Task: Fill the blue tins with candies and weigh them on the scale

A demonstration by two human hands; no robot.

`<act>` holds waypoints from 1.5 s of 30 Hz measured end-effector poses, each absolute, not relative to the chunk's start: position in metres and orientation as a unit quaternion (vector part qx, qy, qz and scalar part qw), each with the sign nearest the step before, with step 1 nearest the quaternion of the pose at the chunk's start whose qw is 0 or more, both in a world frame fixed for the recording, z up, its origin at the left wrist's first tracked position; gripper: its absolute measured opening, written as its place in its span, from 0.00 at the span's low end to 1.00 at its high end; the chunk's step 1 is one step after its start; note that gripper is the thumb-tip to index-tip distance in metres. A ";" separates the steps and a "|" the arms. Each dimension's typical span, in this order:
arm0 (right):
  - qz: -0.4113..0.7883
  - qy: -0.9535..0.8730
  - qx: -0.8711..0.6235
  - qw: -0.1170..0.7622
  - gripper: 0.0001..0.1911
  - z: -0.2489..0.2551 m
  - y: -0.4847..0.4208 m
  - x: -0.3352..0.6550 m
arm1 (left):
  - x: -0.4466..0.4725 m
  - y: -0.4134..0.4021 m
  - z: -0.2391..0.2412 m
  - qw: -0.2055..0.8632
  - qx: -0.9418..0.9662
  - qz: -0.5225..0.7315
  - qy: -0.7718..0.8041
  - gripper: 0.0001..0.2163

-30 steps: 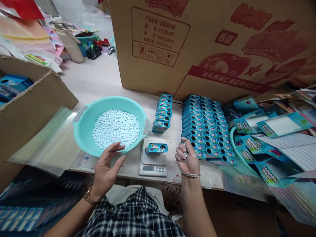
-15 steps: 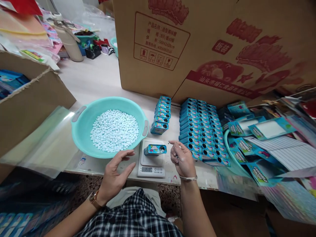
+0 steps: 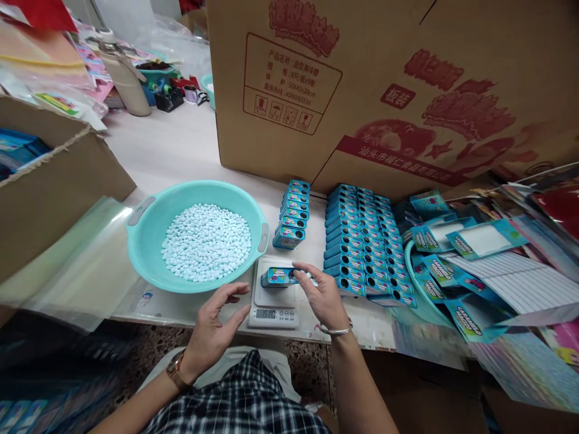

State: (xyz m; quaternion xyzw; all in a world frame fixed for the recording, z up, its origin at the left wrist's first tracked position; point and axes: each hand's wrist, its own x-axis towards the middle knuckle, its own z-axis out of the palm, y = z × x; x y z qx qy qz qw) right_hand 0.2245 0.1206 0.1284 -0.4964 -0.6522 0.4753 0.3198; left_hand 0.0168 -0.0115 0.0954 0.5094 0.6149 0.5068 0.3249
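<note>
A small blue candy box (image 3: 278, 276) lies on the white kitchen scale (image 3: 274, 319), its round hole toward the right. My right hand (image 3: 320, 296) has its thumb and forefinger at that hole, with a few pale candies (image 3: 311, 278) showing in its curled fingers. My left hand (image 3: 217, 322) is open left of the scale, thumb and fingers apart, holding nothing. Behind it stands a turquoise basin (image 3: 145, 253) with a heap of pale blue candies (image 3: 205, 241). The scale's digits are lit but hard to read.
A short row of blue boxes (image 3: 292, 220) stands behind the scale. Several more rows (image 3: 364, 241) stand to its right, beside a basin of flattened box sleeves (image 3: 441, 277). A large carton (image 3: 289, 144) walls the back; an open carton (image 3: 58, 187) sits at left.
My right hand has moved left and its fingertips now reach the box's hole. My left hand has stayed nearly in place. The view has shifted slightly.
</note>
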 end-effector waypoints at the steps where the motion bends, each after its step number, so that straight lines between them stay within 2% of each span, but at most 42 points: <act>1: 0.475 -0.652 -0.495 0.322 0.14 0.128 0.121 0.225 | 0.017 -0.012 0.095 0.327 0.508 0.508 0.614 0.16; 15: 0.464 -0.660 -0.498 0.319 0.15 0.131 0.122 0.225 | 0.016 -0.014 0.093 0.347 0.495 0.512 0.610 0.15; 28: 0.435 -0.709 -0.480 0.279 0.17 0.132 0.119 0.227 | 0.017 -0.014 0.086 0.363 0.490 0.511 0.606 0.15; 45: 0.413 -0.705 -0.504 0.280 0.15 0.140 0.117 0.229 | 0.018 -0.016 0.083 0.374 0.480 0.506 0.611 0.15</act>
